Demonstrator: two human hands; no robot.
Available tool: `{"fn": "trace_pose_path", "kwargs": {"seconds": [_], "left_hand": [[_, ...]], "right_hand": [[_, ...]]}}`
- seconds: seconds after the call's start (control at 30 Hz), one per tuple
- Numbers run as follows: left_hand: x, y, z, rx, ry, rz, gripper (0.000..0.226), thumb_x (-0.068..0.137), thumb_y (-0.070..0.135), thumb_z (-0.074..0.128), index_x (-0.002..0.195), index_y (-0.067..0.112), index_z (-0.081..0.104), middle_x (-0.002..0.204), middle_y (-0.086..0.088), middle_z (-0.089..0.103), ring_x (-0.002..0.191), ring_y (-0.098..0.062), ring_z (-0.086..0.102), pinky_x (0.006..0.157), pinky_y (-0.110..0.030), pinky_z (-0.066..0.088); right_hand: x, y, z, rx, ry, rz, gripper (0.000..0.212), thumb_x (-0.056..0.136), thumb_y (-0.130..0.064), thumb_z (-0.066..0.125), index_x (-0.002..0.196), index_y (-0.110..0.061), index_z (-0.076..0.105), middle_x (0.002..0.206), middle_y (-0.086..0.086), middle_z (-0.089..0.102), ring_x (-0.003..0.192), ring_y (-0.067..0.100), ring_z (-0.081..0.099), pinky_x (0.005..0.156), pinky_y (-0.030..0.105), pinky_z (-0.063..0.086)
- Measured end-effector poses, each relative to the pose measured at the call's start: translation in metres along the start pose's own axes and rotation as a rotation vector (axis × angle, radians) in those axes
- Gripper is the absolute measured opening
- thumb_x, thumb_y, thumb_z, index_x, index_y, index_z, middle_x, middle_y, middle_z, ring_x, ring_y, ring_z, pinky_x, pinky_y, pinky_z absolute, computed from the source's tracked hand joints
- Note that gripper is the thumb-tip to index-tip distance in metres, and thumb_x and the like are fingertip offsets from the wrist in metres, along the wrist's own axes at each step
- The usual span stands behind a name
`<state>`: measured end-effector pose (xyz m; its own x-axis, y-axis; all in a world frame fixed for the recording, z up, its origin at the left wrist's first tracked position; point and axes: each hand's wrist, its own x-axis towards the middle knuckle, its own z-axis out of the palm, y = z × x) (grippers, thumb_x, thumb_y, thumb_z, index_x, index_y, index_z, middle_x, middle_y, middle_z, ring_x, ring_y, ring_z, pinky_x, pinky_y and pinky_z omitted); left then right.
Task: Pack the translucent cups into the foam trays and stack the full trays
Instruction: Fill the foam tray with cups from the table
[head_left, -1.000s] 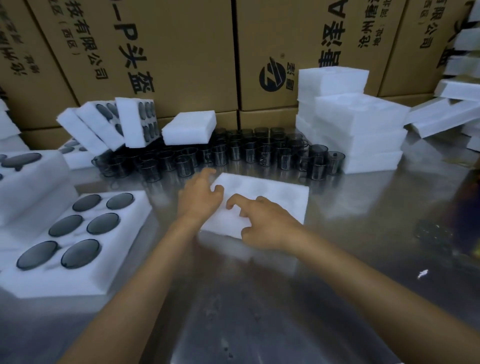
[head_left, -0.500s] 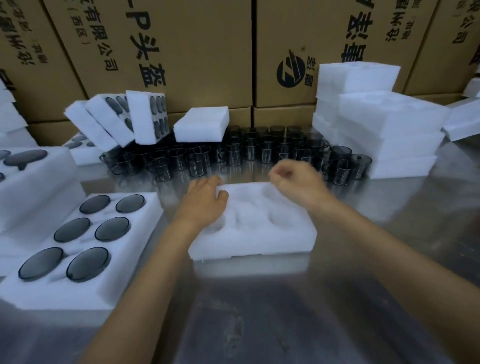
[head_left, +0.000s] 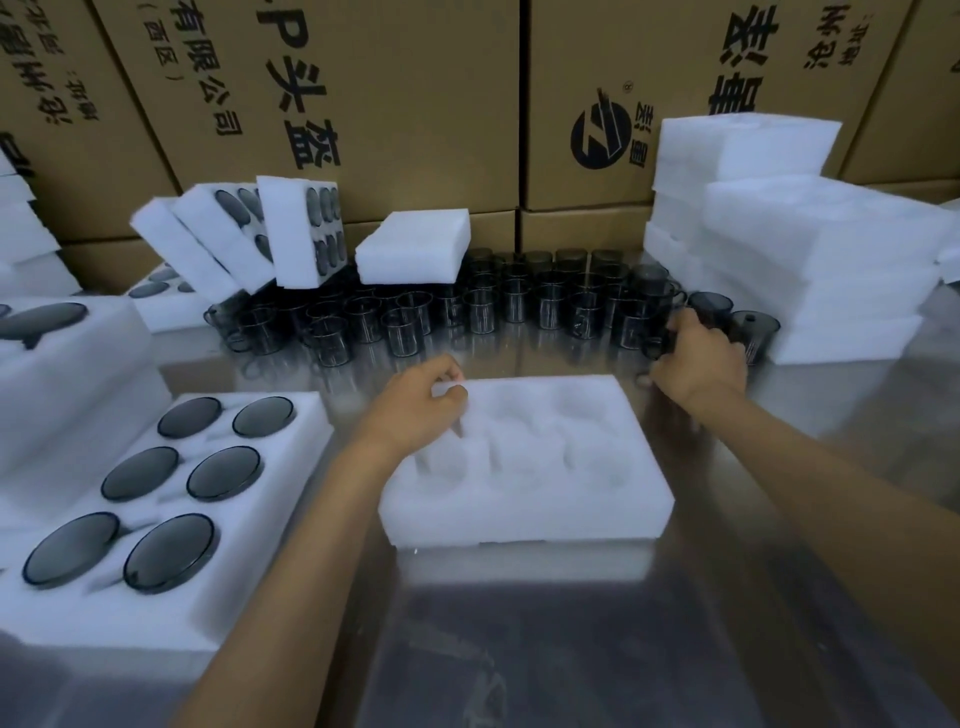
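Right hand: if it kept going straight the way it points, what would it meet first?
The right hand is already among the dark cups; farther up-left along its fingers come more cups in the cluster. Depth is hard to judge.

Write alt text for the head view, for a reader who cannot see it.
A person's left hand holds the far left corner of an empty foam tray on a steel table, while the right hand reaches into a crowd of dark translucent cups. A filled tray sits left.
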<state>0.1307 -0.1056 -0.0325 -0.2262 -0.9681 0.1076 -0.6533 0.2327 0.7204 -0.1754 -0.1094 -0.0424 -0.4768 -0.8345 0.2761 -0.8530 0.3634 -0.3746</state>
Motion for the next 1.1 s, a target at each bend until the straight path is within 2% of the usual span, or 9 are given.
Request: {"fn": "trace_pose_path", "kwargs": {"seconds": [0.07,0.23,0.3,0.4,0.53,0.63,0.83,0.97,1.1], "left_hand": [[-0.001,0.000,0.000,-0.059,-0.027,0.024,0.012,0.089,0.015,0.059,0.084,0.025,0.063,0.084,0.009,0.066,0.083,-0.016,0.061,0.080,-0.030,0.047],[-0.010,0.001,-0.001,-0.278,-0.047,-0.042,0.022,0.097,0.012,0.050,0.088,0.022,0.068,0.091,0.006,0.069,0.086,-0.013,0.062,0.077,-0.022,0.049],[-0.015,0.000,-0.006,-0.394,0.062,-0.056,0.026,0.098,0.015,0.049,0.088,0.028,0.069,0.096,0.008,0.070,0.091,-0.015,0.063,0.084,-0.032,0.048],[-0.023,-0.001,-0.015,-0.460,0.181,-0.013,0.024,0.095,0.028,0.050,0.089,0.037,0.072,0.096,0.018,0.072,0.100,-0.003,0.064,0.089,-0.027,0.045],[-0.039,-0.004,-0.011,-0.658,0.093,0.013,0.032,0.080,0.045,0.060,0.111,0.046,0.069,0.119,0.019,0.068,0.119,-0.001,0.058,0.111,-0.038,0.038],[-0.046,-0.015,-0.015,-0.682,-0.058,0.099,0.056,0.076,0.036,0.068,0.131,0.043,0.058,0.131,0.016,0.063,0.128,-0.004,0.054,0.114,-0.039,0.035],[-0.048,-0.021,-0.028,-0.648,-0.103,0.173,0.065,0.068,0.033,0.084,0.129,0.032,0.063,0.128,0.007,0.067,0.127,-0.010,0.056,0.112,-0.042,0.040],[-0.049,-0.021,-0.025,-0.680,0.032,0.144,0.054,0.062,0.033,0.090,0.113,0.033,0.072,0.117,0.003,0.073,0.115,-0.018,0.065,0.106,-0.049,0.046],[-0.048,-0.019,-0.021,-0.655,0.124,0.090,0.056,0.054,0.035,0.093,0.105,0.033,0.072,0.111,0.004,0.074,0.112,-0.017,0.067,0.104,-0.048,0.048]], "right_hand": [[-0.007,-0.007,-0.005,0.079,0.017,-0.027,0.047,0.080,-0.006,0.062,0.125,-0.010,0.050,0.082,0.008,0.058,0.090,0.036,0.058,0.088,0.040,0.039],[-0.027,-0.034,-0.039,0.332,0.108,-0.215,0.031,0.083,-0.005,0.061,0.114,-0.010,0.065,0.107,0.010,0.072,0.106,0.033,0.064,0.099,0.042,0.048],[-0.040,-0.050,-0.055,0.451,0.026,-0.342,0.025,0.085,-0.009,0.066,0.109,-0.016,0.068,0.100,-0.001,0.071,0.100,0.021,0.065,0.089,0.029,0.051],[-0.066,-0.077,-0.075,0.558,-0.198,-0.567,0.021,0.087,-0.010,0.069,0.097,-0.027,0.066,0.097,-0.014,0.070,0.098,0.002,0.065,0.076,0.015,0.049],[-0.094,-0.109,-0.079,0.486,-0.453,-0.806,0.018,0.086,0.002,0.067,0.096,-0.014,0.065,0.099,-0.002,0.072,0.101,0.010,0.067,0.091,0.039,0.054],[-0.106,-0.124,-0.072,0.320,-0.547,-0.937,0.016,0.086,0.002,0.064,0.094,-0.011,0.065,0.095,-0.005,0.069,0.096,0.013,0.064,0.092,0.042,0.051],[-0.104,-0.130,-0.066,0.270,-0.511,-0.930,0.022,0.084,0.002,0.063,0.092,-0.017,0.070,0.096,-0.008,0.070,0.096,0.014,0.064,0.089,0.041,0.053],[-0.105,-0.125,-0.050,0.656,-0.359,-0.690,0.027,0.090,0.002,0.064,0.106,-0.017,0.074,0.113,-0.007,0.071,0.113,0.011,0.063,0.098,0.029,0.050],[-0.111,-0.118,-0.027,0.899,-0.497,-0.443,0.023,0.095,-0.019,0.067,0.118,-0.020,0.071,0.110,-0.013,0.072,0.103,-0.004,0.066,0.090,0.016,0.050]]}}
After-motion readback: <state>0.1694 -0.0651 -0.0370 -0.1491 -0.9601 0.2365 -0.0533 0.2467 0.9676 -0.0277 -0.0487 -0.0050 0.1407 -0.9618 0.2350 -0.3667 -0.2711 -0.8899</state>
